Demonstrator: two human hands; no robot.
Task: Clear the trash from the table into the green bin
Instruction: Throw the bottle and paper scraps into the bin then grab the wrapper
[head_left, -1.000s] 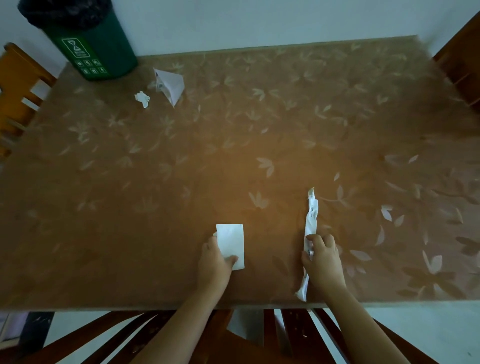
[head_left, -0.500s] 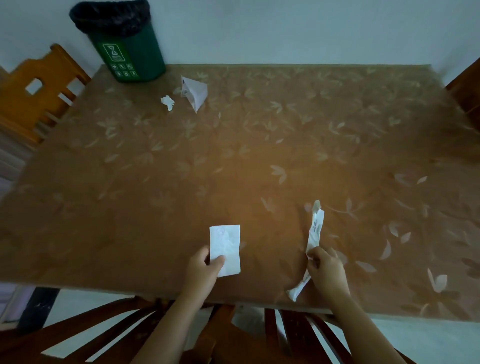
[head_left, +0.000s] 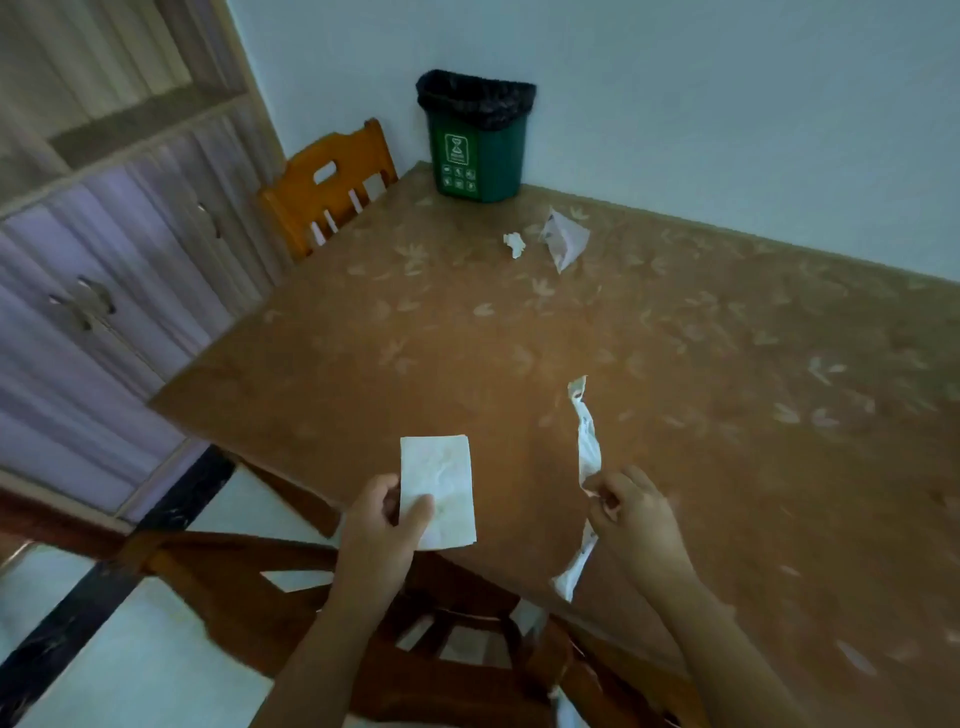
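An orange wooden chair (head_left: 332, 192) near a pale cabinet (head_left: 156, 249); dark wooden chair (head_left: 218, 556) over light floor tiles (head_left: 145, 675).

Pale wall (head_left: 675, 104), orange chair (head_left: 332, 187), purple cabinet (head_left: 104, 291).

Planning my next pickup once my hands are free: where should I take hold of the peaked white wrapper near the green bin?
Probably pinch the peaked white wrapper at its raised upper fold, coming from above: that ridge seems to stand off the brown leaf-patterned table, while the lower tip lies flat.
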